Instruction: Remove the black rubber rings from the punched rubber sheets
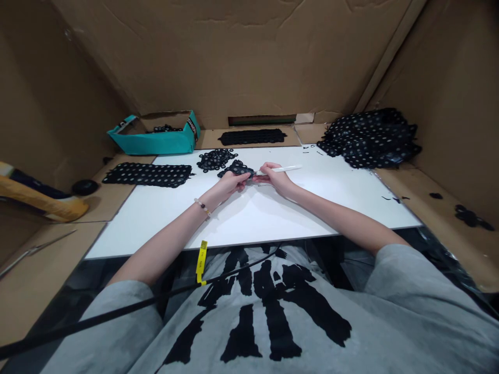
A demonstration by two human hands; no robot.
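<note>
Toward the bench's [249,218] far edge, my left grip [235,182] pinches a black piece [236,167], my right grip [275,177] a white pen [289,168].

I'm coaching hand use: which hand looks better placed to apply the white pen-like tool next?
Probably the right hand: it already grips the white pen-like tool, whose tip is close to the black piece held in the left hand.
</note>
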